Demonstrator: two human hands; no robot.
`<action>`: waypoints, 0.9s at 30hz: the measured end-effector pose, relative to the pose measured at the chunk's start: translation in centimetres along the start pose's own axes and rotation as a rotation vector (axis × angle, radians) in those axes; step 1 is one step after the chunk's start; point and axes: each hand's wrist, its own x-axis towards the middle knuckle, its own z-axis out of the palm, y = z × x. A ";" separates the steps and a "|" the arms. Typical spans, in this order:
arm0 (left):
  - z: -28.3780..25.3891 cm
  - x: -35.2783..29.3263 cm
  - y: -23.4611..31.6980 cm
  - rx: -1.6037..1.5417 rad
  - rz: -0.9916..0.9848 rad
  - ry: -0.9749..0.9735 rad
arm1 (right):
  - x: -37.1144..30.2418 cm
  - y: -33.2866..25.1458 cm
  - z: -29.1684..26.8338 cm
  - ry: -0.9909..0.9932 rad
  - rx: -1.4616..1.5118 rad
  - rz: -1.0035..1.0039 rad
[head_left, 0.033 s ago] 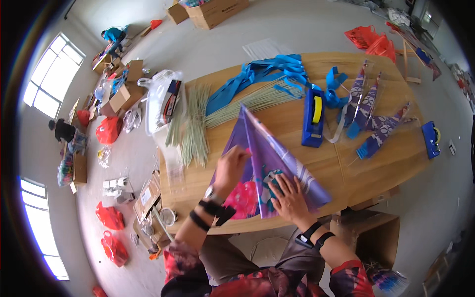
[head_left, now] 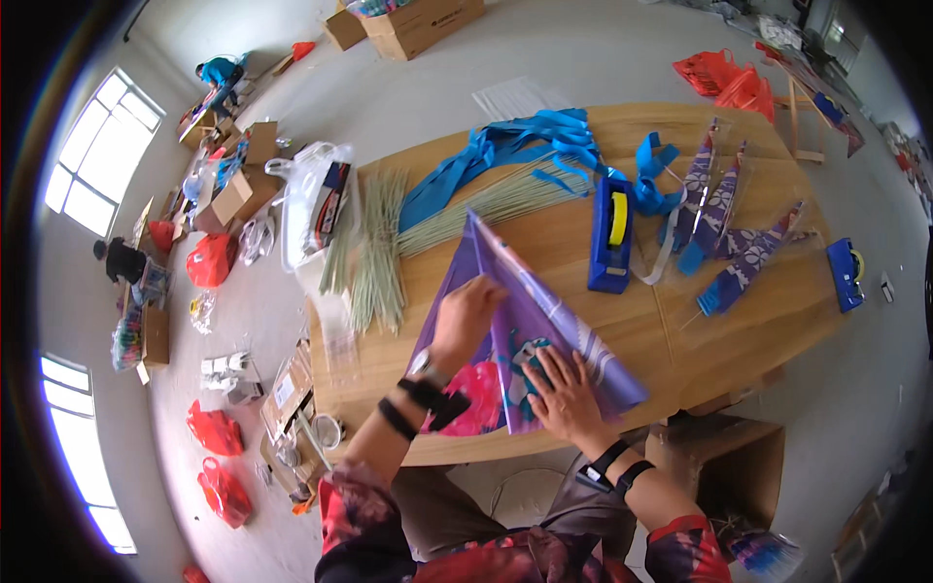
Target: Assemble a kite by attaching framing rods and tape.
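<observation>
A thin purple printed sheet (head_left: 561,333), folded into a tall triangle with its point facing away, lies on the wooden table (head_left: 641,330) in front of me. My left hand (head_left: 468,319) is closed over the sheet's inner fold; its fingertips are hidden, and I cannot make out what they hold. Spread flat, my right hand (head_left: 566,400) presses on the lower part of the sheet, over a teal print. Bright pink print (head_left: 473,396) shows below my left wrist. Beyond my right hand stands a blue tape dispenser (head_left: 609,255) with a yellow roll.
Bundles of thin pale sticks (head_left: 379,257) and blue fabric strips (head_left: 486,160) lie at the far side. Rolled purple pieces in clear sleeves (head_left: 753,260) and a second tape dispenser (head_left: 846,274) are at right. A plastic tub (head_left: 309,209) stands at the left edge. People work farther left.
My left hand has moved slightly right and away from me along the fold. My right hand stays flat on the sheet.
</observation>
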 end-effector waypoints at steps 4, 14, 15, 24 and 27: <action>9.0 11.2 -1.9 0.256 0.306 -0.036 | 0.4 -0.2 -0.2 -0.010 0.040 -0.004; 19.1 21.1 -3.6 0.438 0.301 0.157 | 0.6 -0.2 0.2 -0.043 0.070 0.022; 18.0 20.6 -3.1 0.443 0.302 0.151 | 0.4 -0.4 0.3 -0.041 0.078 0.024; 1.9 4.9 1.6 -0.629 -0.262 -0.312 | -0.5 0.1 0.8 0.068 0.033 -0.010; -0.7 -2.8 1.7 -0.904 -0.473 -0.333 | -0.7 0.1 1.0 0.094 0.027 -0.032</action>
